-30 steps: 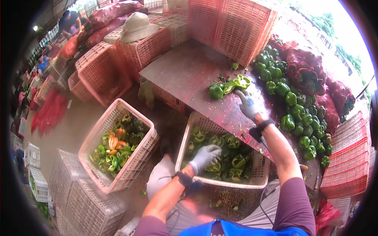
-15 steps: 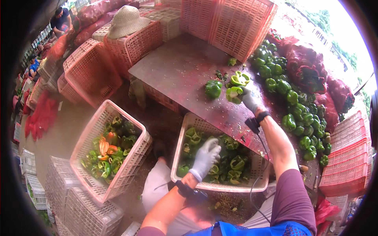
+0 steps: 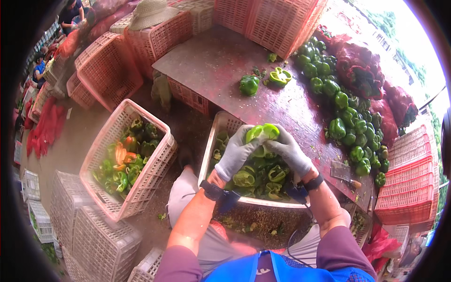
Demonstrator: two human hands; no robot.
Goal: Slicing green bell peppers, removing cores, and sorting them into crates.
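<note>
Both my gloved hands grip one piece of green bell pepper (image 3: 263,134) over the crate in front of me. My left hand (image 3: 237,151) closes on its left side, and my right hand (image 3: 290,149) on its right. Below them, a pale crate (image 3: 210,155) contains several cut green pepper pieces (image 3: 244,177). On the table (image 3: 202,61) beyond lie a whole green pepper (image 3: 249,85) and a cut pepper half (image 3: 280,76) with its pale inside facing up. A cleaver (image 3: 345,174) with a wooden handle rests near the table's right edge.
A heap of whole green peppers (image 3: 350,124) covers the table's right side, by red mesh sacks (image 3: 359,70). Left stands a crate (image 3: 84,174) of green and orange pepper pieces. Stacked red crates (image 3: 406,183) stand right, others at the back. Two people work far left.
My right hand has brought a cut pepper piece from the table back over the crate. My left hand has risen to meet it, and both now hold the piece.
</note>
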